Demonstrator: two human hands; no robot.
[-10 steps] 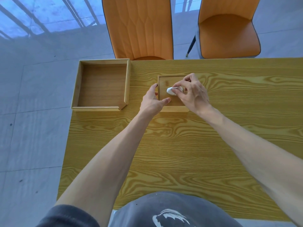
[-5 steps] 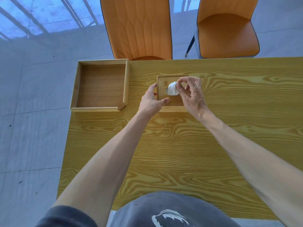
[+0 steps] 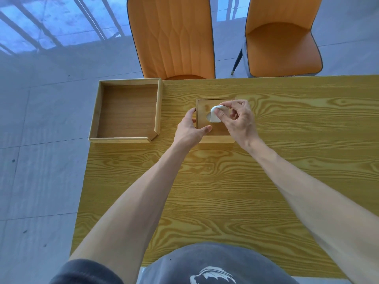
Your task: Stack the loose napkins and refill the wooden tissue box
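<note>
The task looks nearly finished: no loose napkins lie on the desk (image 3: pixel 225 191), and the wooden tissue box (image 3: pixel 205 128) midway along its far edge is closed. The left hand (image 3: pixel 189 131) clasps the box's left side, and the right hand (image 3: pixel 238 119) pinches a white napkin tuft (image 3: pixel 215 115) at the lid's opening. At the far left corner sits an empty wooden tray (image 3: pixel 96 119), with two orange chairs (image 3: pixel 172 37) beyond; nothing obstructs.
</note>
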